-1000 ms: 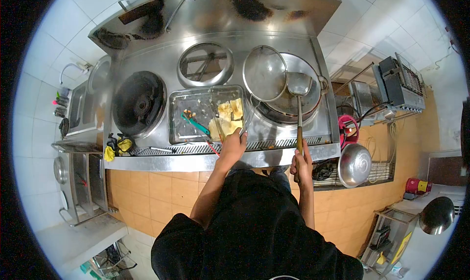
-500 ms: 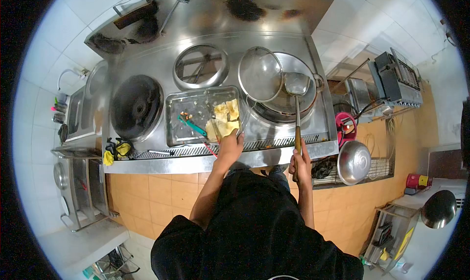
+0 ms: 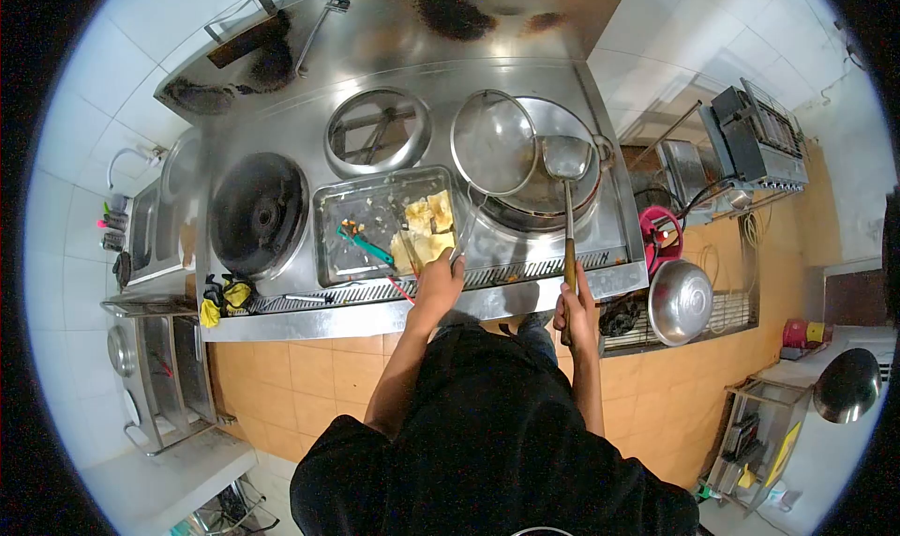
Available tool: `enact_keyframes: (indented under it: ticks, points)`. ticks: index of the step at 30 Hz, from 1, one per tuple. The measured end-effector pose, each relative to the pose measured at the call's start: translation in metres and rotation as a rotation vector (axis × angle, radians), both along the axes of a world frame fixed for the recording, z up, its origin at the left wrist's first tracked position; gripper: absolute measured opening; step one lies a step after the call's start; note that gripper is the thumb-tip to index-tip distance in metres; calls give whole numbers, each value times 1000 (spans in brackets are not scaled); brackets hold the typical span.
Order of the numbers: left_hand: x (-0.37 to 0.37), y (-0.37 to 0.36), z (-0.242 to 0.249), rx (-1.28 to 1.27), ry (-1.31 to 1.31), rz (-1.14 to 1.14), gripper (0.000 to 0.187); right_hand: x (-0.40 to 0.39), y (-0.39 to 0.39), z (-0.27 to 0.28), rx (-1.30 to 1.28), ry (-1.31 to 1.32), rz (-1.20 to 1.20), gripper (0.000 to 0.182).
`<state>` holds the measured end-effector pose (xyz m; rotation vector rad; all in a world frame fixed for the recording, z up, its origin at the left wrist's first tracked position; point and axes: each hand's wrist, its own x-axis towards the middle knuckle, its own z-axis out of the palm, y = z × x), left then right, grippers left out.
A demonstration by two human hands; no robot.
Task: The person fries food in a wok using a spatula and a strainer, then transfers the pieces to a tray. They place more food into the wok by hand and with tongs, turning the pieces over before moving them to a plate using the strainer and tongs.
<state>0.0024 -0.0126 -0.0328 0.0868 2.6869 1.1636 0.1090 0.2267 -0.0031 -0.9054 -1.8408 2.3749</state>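
Observation:
My right hand [image 3: 578, 315] is closed around the wooden handle of a wok spatula [image 3: 568, 157]. Its metal blade is over the wok [image 3: 558, 203] on the right burner. My left hand [image 3: 438, 287] is closed at the front edge of a metal tray [image 3: 330, 271]. From its fingertips a thin metal handle seems to run up to a round strainer [image 3: 494, 143], which overlaps the wok's left side. Pale yellow, browned flat food pieces [image 3: 431, 219] lie in the tray just above that hand. A green-handled utensil [image 3: 366, 242] lies left of them.
A blackened wok [image 3: 260, 214] sits on the left burner, and a metal ring [image 3: 378, 132] stands behind the tray. Yellow-and-black cloths or gloves [image 3: 223, 299] lie at the front left corner. A metal bowl [image 3: 681, 301] and a pink basin [image 3: 661, 239] are at the right.
The whole view has shifted slightly. Both hands and the wok spatula hold nearly the same places, with the blade still over the wok.

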Motion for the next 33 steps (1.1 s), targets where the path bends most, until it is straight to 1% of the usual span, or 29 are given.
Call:
enact_keyframes:
  ticks: [19,21,33]
  points:
    - [-1,0,4,15,-11,7,32,-2,1,1,-11,-43,18,65]
    - [-1,0,-1,24,51,14,31,-3,1,1,-11,-44,21,65]
    - [-1,-1,-1,9,67,18,31,-5,2,-5,-10,-47,16,66]
